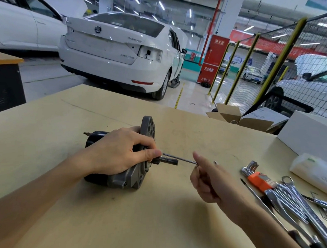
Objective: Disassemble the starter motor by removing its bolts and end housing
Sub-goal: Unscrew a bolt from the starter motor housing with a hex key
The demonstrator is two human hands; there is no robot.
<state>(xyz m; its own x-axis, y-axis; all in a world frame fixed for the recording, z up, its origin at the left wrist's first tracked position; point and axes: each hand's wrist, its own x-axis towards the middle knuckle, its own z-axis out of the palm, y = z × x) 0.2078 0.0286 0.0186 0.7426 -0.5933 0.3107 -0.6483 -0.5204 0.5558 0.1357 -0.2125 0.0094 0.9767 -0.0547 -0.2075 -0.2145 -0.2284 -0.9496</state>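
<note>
Item: starter motor [122,160], lying on its side near the middle of the tan worktop [44,131], black cylindrical body toward the person's left, grey cast end housing [141,175] and flange toward the right, short output shaft [167,161] projecting rightward. Handling, as judged: metal throughout, likely heavy and rigid, not fragile; the round body would roll if left loose, so the sound place to hold it is across the body where it meets the housing, pressing down onto the worktop, well clear of the shaft. Left hand [120,151]: wrapped over the top of the motor at that junction, fingers curled down the far side, thumb stretched along the near face toward the shaft; a firm steadying grip on the motor. Right hand [206,178]: fingers folded, pinching the near end of a long thin hex key [180,159], whose shank runs up and left to the housing face just beside the left thumb; whether its tip sits in a bolt head cannot be told, as the thumb hides it. No loose bolts are seen on the worktop; the housing looks still seated. Also present: a set of hex keys in an orange holder [258,181] and several chrome spanners [297,202] at the right edge, a white box [310,134], an open cardboard carton [233,115], a white car [120,49] beyond.
</note>
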